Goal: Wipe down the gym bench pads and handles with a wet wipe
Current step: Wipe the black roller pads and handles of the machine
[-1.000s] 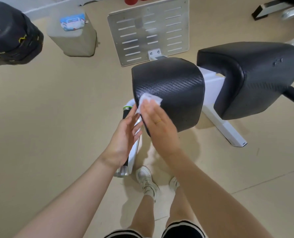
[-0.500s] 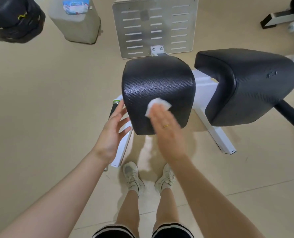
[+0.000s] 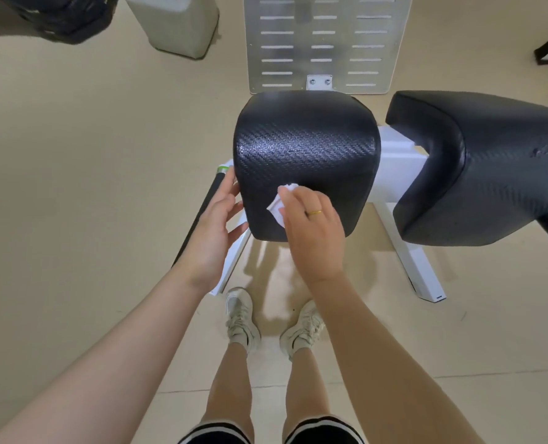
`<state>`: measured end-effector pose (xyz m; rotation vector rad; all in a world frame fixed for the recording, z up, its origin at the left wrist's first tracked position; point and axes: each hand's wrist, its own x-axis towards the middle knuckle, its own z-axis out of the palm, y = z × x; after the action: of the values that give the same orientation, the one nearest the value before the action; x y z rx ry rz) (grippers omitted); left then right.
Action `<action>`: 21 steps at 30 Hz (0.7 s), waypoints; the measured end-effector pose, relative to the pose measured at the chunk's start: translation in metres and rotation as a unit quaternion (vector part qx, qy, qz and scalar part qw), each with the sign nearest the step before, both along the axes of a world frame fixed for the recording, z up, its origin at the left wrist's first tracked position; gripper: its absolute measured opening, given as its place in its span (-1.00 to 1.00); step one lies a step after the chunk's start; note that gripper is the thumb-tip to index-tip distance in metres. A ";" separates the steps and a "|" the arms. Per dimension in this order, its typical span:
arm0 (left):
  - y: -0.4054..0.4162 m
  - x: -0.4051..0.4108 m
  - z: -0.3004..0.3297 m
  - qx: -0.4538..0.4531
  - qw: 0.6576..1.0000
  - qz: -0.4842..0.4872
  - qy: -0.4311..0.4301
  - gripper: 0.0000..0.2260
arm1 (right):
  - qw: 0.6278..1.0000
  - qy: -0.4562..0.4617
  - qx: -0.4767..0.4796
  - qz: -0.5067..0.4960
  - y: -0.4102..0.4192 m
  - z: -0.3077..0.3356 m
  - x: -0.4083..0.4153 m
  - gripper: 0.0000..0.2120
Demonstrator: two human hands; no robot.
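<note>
A black textured bench pad (image 3: 304,149) stands right in front of me on a white frame (image 3: 397,155). My right hand (image 3: 314,229) presses a white wet wipe (image 3: 279,203) flat against the pad's near face. My left hand (image 3: 213,229) is at the pad's left side, fingers straight and spread, fingertips touching its edge. A black handle (image 3: 202,213) with a green ring runs under my left hand. A second, larger black pad (image 3: 487,168) sits to the right.
A slotted metal footplate (image 3: 324,43) lies on the floor beyond the pad. A grey-white container (image 3: 176,24) stands at the top left beside a black bag (image 3: 51,17). The white frame's leg (image 3: 420,267) reaches toward my right. My shoes (image 3: 244,318) are just below the pad.
My right hand has slid the wipe from the pad's left corner across its near face, then down and left. My left hand moved up to the pad's left edge. The view tilted down.
</note>
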<state>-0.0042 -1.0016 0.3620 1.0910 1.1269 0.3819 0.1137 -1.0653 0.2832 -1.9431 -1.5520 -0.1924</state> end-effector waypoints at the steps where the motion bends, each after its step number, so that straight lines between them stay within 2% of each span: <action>1: 0.000 0.000 0.000 0.001 1.000 -0.002 -0.002 -0.59 | 1.000 0.011 0.014 -0.017 0.005 0.000 -0.001 -0.69; 3: 0.003 -0.003 -0.004 -0.004 1.000 -0.013 -0.008 -0.59 | 0.996 0.046 0.034 -0.062 0.010 0.000 -0.009 -0.91; 6: 0.011 -0.012 -0.012 -0.015 0.999 -0.034 -0.016 -0.62 | 0.977 0.135 0.067 -0.148 0.016 -0.003 -0.032 -0.80; 9: 0.018 -0.019 -0.019 -0.026 0.997 -0.058 -0.031 -0.64 | 0.949 0.229 0.085 -0.201 0.024 -0.005 -0.057 -0.90; 14: 0.027 -0.028 -0.026 -0.030 0.992 -0.103 -0.061 -0.71 | 0.933 0.243 0.102 -0.245 0.035 -0.012 -0.081 -0.89; 16: 0.031 -0.031 -0.027 -0.040 0.991 -0.110 -0.066 -0.69 | 0.943 0.196 0.091 -0.254 0.039 -0.014 -0.090 -0.90; 19: 0.032 -0.033 -0.022 -0.049 0.987 -0.134 -0.073 -0.64 | 0.969 0.130 0.065 -0.200 0.045 -0.014 -0.093 -0.95; 21: 0.032 -0.034 -0.019 -0.054 0.985 -0.148 -0.067 -0.62 | 0.968 0.136 0.059 -0.202 0.041 -0.007 -0.081 -0.88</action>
<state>-0.0377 -0.9697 0.3431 1.1015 0.8420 0.1551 0.0324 -1.0248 0.2766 -2.0720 -0.9402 -0.1731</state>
